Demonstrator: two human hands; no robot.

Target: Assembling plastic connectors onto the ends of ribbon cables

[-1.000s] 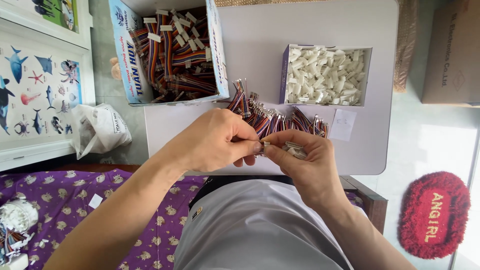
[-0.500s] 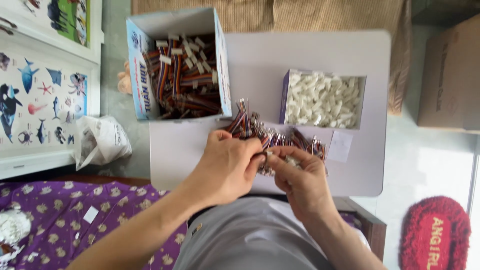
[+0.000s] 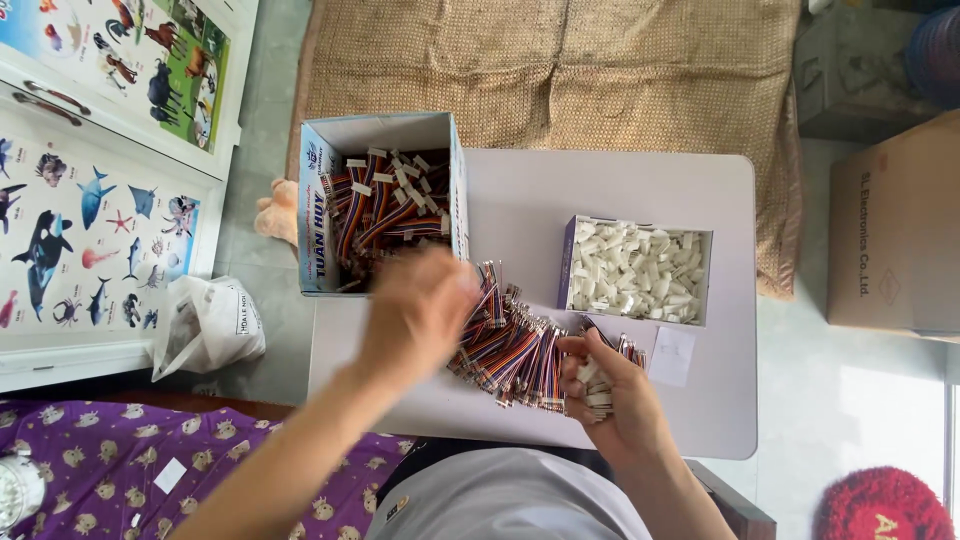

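Lying between both hands, wire pile (image 3: pixel 510 345), left hand (image 3: pixel 420 310) blurred, right hand (image 3: pixel 605 395) clutching connectors (image 3: pixel 597 385)

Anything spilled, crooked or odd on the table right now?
Nothing spilled. The wire pile lies loose on the table, between the cable box and the box of white connectors; both stand upright. The left hand is blurred.

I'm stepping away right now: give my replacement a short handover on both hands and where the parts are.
Left hand: blurred, above the near edge of the wire box; whether it holds anything cannot be told.
Right hand: closed on a few white connectors, beside the wire pile.
Connector box: on the table, right of the pile, full of white pieces.
Done: a heap of coloured wire sets lies mid-table.
Left: many wires remain in the wire box.
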